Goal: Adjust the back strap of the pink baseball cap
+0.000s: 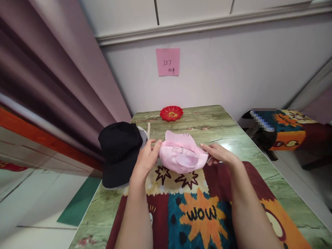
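A pink baseball cap [178,162] is held between my two hands above the patterned mat, its back strap and opening facing me and its brim pointing away. My left hand [146,157] grips the cap's left edge, thumb on top. At the cap's right edge, my right hand [219,154] pinches the fabric between thumb and fingers. Close beside my left hand lies a black hat [119,152] with a wide brim, a pale lining and a light strap; it overhangs the table's left edge.
A red scalloped dish [171,113] stands at the back of the green marbled table [207,119]. The colourful mat [176,214] covers the front. A pink note [168,62] sticks to the wall. Curtains [85,62] hang at left; a second patterned cloth [290,129] is at right.
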A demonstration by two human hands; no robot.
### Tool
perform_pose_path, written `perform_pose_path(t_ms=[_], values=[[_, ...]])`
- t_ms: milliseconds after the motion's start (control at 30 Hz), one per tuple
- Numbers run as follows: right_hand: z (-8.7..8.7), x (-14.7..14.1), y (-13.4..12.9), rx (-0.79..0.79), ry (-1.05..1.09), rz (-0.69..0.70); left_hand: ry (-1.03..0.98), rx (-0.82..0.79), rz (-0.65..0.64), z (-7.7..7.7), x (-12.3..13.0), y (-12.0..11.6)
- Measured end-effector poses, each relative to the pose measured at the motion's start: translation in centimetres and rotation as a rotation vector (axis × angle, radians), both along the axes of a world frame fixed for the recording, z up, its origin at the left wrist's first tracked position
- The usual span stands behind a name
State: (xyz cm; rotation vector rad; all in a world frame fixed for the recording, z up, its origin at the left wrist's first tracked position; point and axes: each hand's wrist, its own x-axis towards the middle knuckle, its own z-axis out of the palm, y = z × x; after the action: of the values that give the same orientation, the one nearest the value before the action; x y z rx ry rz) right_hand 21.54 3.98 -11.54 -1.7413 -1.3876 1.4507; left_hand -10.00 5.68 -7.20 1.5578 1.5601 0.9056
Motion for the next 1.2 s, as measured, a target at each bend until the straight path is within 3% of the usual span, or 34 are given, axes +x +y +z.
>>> perform_pose_path(t_ms=[67, 200, 267, 433, 500, 567, 633, 700, 767, 833, 1000, 1200], values=[[-0.3, -0.5, 0.2, 0.019, 0.038, 0.064, -0.066, -0.121, -0.069, -0.7, 0.1, 0.1], [-0.4, -0.8, 0.4, 0.212, 0.074, 0.005, -0.154, -0.072, -0.134, -1.7, 1.4, 0.1], [-0.6, -0.9, 0.7, 0.329, 0.077, -0.094, -0.213, -0.068, -0.124, -2.1, 2.2, 0.2], [-0.9, -0.9, 1.5, 0.489, 0.193, -0.498, -0.323, -0.123, -0.088, -3.0, 3.6, 0.7], [0.0, -0.7, 1.0, 0.567, 0.056, -0.587, -0.307, -0.108, -0.059, -2.9, 3.6, 0.8], [1.8, -0.5, 0.0, 0.647, -0.213, -0.598, -0.252, -0.008, 0.003, -2.3, 3.5, 0.6], [4.1, -0.7, -1.3, 0.701, -0.37, -0.507, -0.197, 0.126, 0.039, -1.3, 3.4, 0.1], [5.9, -1.1, -2.4, 0.823, -0.349, -0.304, -0.182, 0.225, 0.017, -0.1, 3.5, -0.7], [6.9, -1.7, -3.0, 0.898, -0.32, -0.091, -0.196, 0.284, -0.037, 1.0, 3.9, -1.6], [7.0, -2.4, -3.1, 0.852, -0.342, 0.022, -0.197, 0.33, -0.093, 1.7, 4.8, -2.4], [6.1, -3.6, -2.6, 0.681, -0.309, 0.017, -0.217, 0.298, -0.171, 1.2, 7.5, -3.3], [5.9, -5.5, -1.8, 0.872, -0.188, 0.138, -0.419, 0.208, -0.152, -0.1, 9.2, -3.5]])
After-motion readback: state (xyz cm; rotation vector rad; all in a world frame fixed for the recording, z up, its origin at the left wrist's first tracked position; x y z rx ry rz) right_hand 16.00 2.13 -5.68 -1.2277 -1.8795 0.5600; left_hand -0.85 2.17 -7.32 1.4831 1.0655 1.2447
